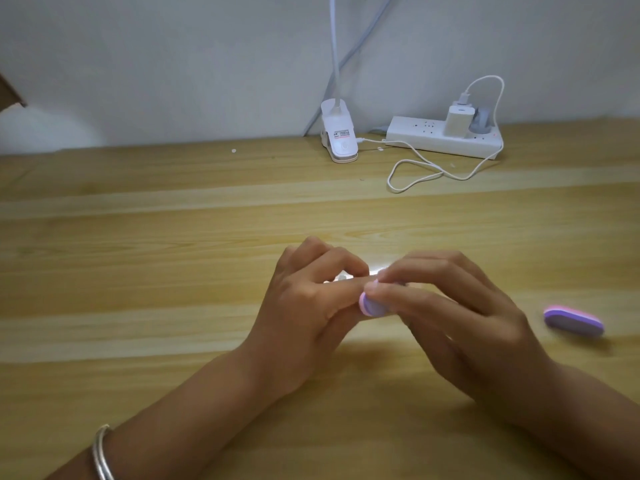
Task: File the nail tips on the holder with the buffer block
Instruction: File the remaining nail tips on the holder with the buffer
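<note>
Above the middle of the wooden table (173, 271), my left hand (304, 306) pinches a pale nail-tip holder (341, 279), which is mostly hidden behind its fingers and blurred by glare. My right hand (450, 306) grips a small purple and pink buffer block (372, 304); only its rounded end shows between the two hands, right by the holder. The nail tips themselves are too washed out to tell apart.
A second purple and pink buffer block (573, 321) lies on the table to the right of my right hand. At the back stand a white clip lamp (339, 136) and a white power strip (443, 136) with a charger and looping cable (415, 174).
</note>
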The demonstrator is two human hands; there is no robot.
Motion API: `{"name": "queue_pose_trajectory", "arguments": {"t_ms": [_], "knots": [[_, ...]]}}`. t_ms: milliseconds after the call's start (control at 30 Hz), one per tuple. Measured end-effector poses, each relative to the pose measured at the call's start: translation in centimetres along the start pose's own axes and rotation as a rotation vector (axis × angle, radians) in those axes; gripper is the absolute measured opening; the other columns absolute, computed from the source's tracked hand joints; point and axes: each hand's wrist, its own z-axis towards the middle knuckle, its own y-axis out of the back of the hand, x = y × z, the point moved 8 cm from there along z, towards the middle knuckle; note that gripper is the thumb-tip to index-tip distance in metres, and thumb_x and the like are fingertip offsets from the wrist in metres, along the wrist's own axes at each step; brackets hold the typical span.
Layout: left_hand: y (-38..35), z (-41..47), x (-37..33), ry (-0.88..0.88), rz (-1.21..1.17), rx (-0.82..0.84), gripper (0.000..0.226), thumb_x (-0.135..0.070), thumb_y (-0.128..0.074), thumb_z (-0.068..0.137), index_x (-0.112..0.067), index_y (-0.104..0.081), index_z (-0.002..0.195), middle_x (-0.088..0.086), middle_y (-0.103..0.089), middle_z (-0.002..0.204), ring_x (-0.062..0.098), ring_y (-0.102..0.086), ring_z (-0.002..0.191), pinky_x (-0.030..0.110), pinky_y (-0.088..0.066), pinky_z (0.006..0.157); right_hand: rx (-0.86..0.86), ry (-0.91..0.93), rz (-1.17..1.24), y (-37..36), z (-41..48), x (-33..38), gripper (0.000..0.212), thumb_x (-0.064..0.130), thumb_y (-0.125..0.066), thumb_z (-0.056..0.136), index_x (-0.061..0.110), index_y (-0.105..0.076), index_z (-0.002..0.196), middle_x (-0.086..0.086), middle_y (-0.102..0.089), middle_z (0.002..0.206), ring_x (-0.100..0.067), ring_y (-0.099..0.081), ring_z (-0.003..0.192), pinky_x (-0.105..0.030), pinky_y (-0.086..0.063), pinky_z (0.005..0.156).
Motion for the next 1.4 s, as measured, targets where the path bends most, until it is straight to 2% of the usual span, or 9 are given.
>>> {"name": "queue_pose_trajectory", "arguments": {"t_ms": [167,333,500,667,833,933,1100,1200,1400], "knots": [[-0.3,0.1,0.2,0.025,-0.04,0.004,0.021,-0.027,-0.059,0.094,-0.018,-0.077,0.091,-0.005,-0.066,0.092,0.018,-0.049,0.087,0.038,-0.037,0.078,-0.011,-0.051,-0.016,1.3,0.5,-1.4,0.021,-0.005,-0.063,0.091,-0.002,-0.073,0.109,-0.013,-0.068,0.106,-0.025,-0.066,0.098,-0.029,-0.05,0.091],[-0.4,-0.2,0.3,0.015,-0.047,0.026,0.021,-0.026,-0.057,0.094,-0.018,-0.077,0.096,-0.002,-0.066,0.093,0.022,-0.052,0.087,0.037,-0.037,0.076,0.046,0.019,0.014,0.0,0.2,0.1,0.029,-0.013,-0.064,0.087,-0.003,-0.072,0.112,-0.014,-0.068,0.11,-0.029,-0.064,0.101,-0.032,-0.049,0.091],[-0.6,0.1,0.6,0.048,-0.069,0.028,0.02,-0.024,-0.059,0.093,-0.016,-0.077,0.096,-0.004,-0.065,0.091,0.021,-0.05,0.086,0.04,-0.04,0.078,0.026,-0.058,0.0,1.0,0.3,-1.6,0.023,-0.005,-0.063,0.091,-0.001,-0.074,0.11,-0.011,-0.068,0.109,-0.025,-0.066,0.099,-0.034,-0.051,0.087],[-0.5,-0.1,1.1,0.077,-0.105,0.036,0.025,-0.026,-0.055,0.093,-0.015,-0.077,0.099,-0.003,-0.065,0.092,0.02,-0.049,0.086,0.039,-0.041,0.077,0.083,0.03,0.006,-0.3,-0.1,-0.2,0.028,-0.013,-0.065,0.086,-0.002,-0.074,0.11,-0.015,-0.069,0.109,-0.03,-0.065,0.101,-0.033,-0.05,0.09],[-0.6,0.1,1.0,0.08,-0.103,0.031,0.015,-0.022,-0.064,0.092,-0.015,-0.077,0.096,-0.003,-0.065,0.091,0.019,-0.049,0.086,0.041,-0.042,0.078,0.02,-0.059,0.014,0.6,0.3,-1.2,0.023,-0.007,-0.062,0.091,0.0,-0.074,0.11,-0.011,-0.068,0.107,-0.024,-0.065,0.098,-0.031,-0.05,0.089],[-0.5,-0.1,1.0,0.065,-0.134,0.036,0.024,-0.025,-0.055,0.093,-0.014,-0.077,0.097,-0.001,-0.065,0.091,0.02,-0.049,0.087,0.04,-0.042,0.077,0.06,0.019,0.016,-0.6,0.1,0.4,0.027,-0.012,-0.064,0.087,-0.002,-0.073,0.111,-0.013,-0.069,0.108,-0.028,-0.065,0.1,-0.031,-0.049,0.092],[-0.8,0.0,1.1,0.078,-0.115,0.042,0.013,-0.018,-0.066,0.091,-0.013,-0.077,0.094,-0.001,-0.066,0.09,0.02,-0.049,0.087,0.039,-0.043,0.077,0.042,-0.064,0.016,0.6,0.5,-1.8,0.026,-0.009,-0.063,0.089,-0.001,-0.073,0.111,-0.01,-0.067,0.109,-0.026,-0.066,0.099,-0.036,-0.052,0.087],[-0.7,-0.2,1.3,0.059,-0.112,0.038,0.017,-0.022,-0.063,0.091,-0.014,-0.077,0.096,0.001,-0.065,0.092,0.02,-0.048,0.087,0.035,-0.041,0.078,0.073,-0.03,0.05,-0.3,0.3,-0.7,0.027,-0.008,-0.06,0.091,0.001,-0.073,0.113,-0.009,-0.067,0.109,-0.024,-0.064,0.101,-0.029,-0.049,0.091],[-0.7,0.0,1.3,0.084,-0.112,0.02,0.012,-0.017,-0.067,0.09,-0.013,-0.077,0.094,-0.001,-0.065,0.09,0.023,-0.049,0.085,0.033,-0.041,0.078,0.058,-0.049,-0.028,0.5,0.5,-2.0,0.023,-0.006,-0.061,0.091,0.0,-0.074,0.109,-0.011,-0.068,0.107,-0.027,-0.066,0.097,-0.03,-0.05,0.089]]}}
